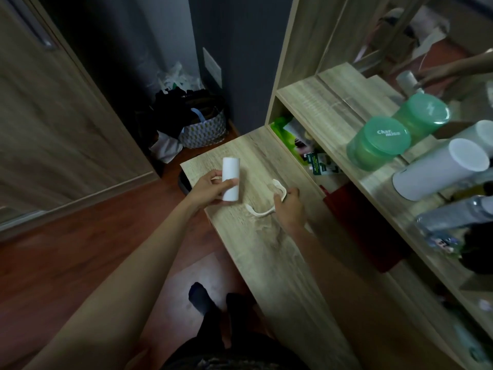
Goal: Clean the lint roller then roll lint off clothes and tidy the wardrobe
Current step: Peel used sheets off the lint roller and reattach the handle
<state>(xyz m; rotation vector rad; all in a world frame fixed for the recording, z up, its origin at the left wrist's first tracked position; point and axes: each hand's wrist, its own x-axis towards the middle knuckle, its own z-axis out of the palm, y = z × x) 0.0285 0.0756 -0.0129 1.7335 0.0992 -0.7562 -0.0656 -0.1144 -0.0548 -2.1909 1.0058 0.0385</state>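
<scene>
Left hand (210, 186) grips the lint roller (231, 180), right hand (289, 206) grips a curved white piece (260, 212) (green jar (378, 142) reads "Char").

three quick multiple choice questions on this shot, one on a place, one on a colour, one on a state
1. Where does the patterned bag stand?
A. on the desk
B. on the floor by the dark wall
C. hung on the wardrobe door

2. What colour is the jar with the lettered lid?
A. green
B. red
C. black

3. What is the left hand doing?
A. hanging idle
B. gripping the white roll
C. pressing flat on the wood

Answers:
1 B, the bag sits on the floor boards past the end of the desk.
2 A, both the lid and the body are green.
3 B, its fingers curl round the roll, while the right hand holds a white strip.
</scene>
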